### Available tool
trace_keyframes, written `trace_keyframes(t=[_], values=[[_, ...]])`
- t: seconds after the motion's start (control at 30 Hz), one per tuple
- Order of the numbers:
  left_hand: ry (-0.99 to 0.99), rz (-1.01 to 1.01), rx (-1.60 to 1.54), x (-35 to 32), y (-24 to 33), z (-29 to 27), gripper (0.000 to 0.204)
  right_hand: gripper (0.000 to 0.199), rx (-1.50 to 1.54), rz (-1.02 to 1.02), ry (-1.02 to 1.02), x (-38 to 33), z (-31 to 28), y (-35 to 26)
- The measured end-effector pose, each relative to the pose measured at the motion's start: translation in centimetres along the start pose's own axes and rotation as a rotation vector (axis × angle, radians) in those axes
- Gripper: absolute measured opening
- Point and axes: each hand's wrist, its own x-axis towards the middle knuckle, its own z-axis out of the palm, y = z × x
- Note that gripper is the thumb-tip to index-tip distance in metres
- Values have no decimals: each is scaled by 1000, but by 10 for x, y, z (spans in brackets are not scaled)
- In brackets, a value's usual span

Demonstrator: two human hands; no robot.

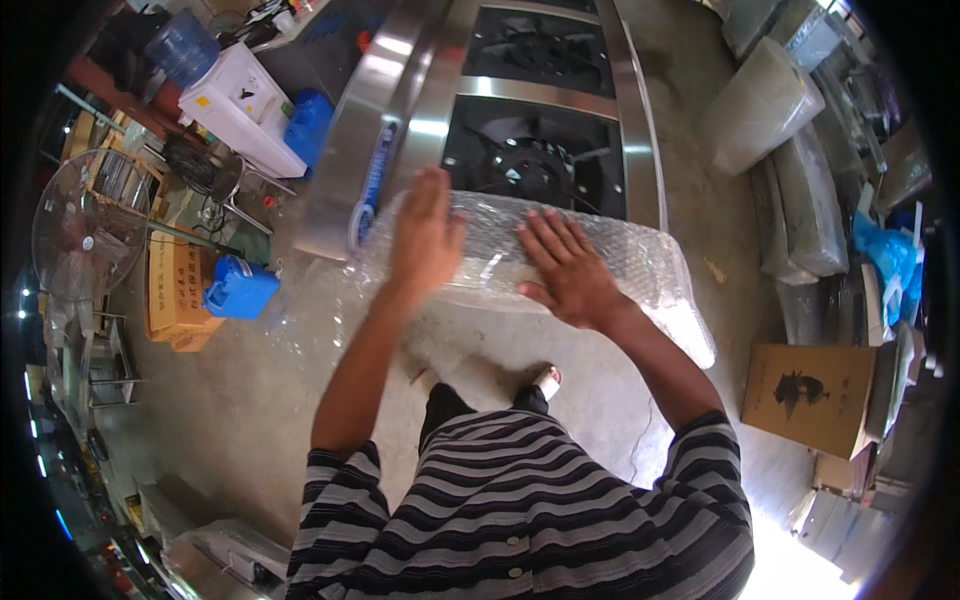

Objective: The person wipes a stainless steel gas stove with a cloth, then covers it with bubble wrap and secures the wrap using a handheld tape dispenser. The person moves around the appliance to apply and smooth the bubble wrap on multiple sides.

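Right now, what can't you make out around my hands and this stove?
Head view, far end of the stove: cut off by the top edge.
Head view, the stove's near edge: obscured by the bubble wrap.
Head view, palm of the right hand: hidden by its own back.
Head view, finger detail of the left hand: blurred.

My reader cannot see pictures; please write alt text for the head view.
A person's right hand lies flat on bubble wrap covering the near end of a steel stove, the blurred left hand beside it. To the left are a fan and blue jug, to the right a cardboard box.
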Motion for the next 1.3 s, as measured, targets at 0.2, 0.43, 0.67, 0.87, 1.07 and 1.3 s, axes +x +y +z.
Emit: trace_keyframes(t=[0.2,0.43,0.67,0.87,1.07,1.3], values=[[-175,362,-171,-91,100,-98,66,75,-70,196,6,13,-7,-31],[191,-34,225,-169,-6,-182,37,83,-142,571,80,35,23,-69],[111,119,-120,-149,-63,-196,14,85,-151,642,79,47,22,-79],[5,174,-141,-101,-70,-242,10,88,-161,666,124,49,26,-79],[-148,-52,-205,-82,-110,-263,19,86,-149,654,150,47,24,-77],[79,-147,-85,-137,-83,-296,45,87,-108,646,186,46,21,-77]])
